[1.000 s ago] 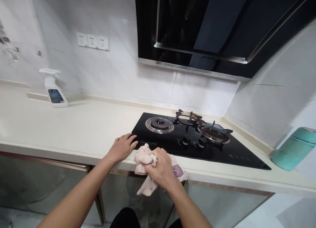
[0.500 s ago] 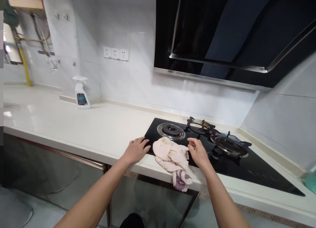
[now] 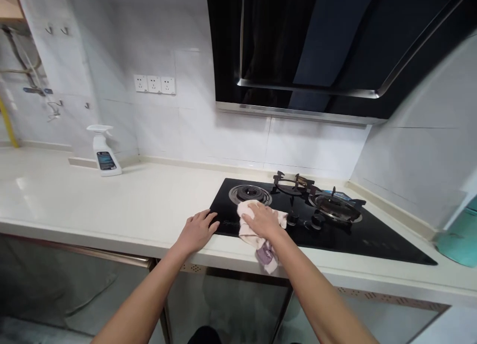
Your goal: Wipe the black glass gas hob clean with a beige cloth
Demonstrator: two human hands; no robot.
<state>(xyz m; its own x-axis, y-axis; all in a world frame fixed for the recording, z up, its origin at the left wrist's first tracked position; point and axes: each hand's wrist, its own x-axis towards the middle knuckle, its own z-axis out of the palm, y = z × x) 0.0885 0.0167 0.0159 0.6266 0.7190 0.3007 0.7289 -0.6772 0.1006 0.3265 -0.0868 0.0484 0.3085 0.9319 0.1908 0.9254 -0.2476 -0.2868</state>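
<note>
Pale pink fabric, a soft crumpled cloth with a purple patch (image 3: 248, 230), lies at the front left of a black glass cooktop (image 3: 350, 242) set into a cream-white stone desk (image 3: 149, 200). Its long axis runs from the near rim of a round steel-ringed left burner (image 3: 250, 192) back toward the person, slanting a little to the right, and the purple-marked end droops over the desk's front edge.

The right hand (image 3: 264, 221) rests palm down on top of the cloth, so the fabric is directly under its fingers, which are spread with the thumb set apart on the left; no pinched fold shows, though their undersides are hidden. Cloth peeks out on both sides of this hand, the right-hand corner ending just beside a black round left knob (image 3: 292, 220).

The left hand (image 3: 197, 231) is the farther of the two from the cloth. It lies to the left, across the cooktop's front left corner, its fingers slightly spread with the tips over the black glass and nothing seen in its hold. Between this hand and the cloth a strip of glass shows, so the two are near but apart.

Well off to the left, a white plastic spray bottle (image 3: 106, 158) stands upright near the wall.
</note>
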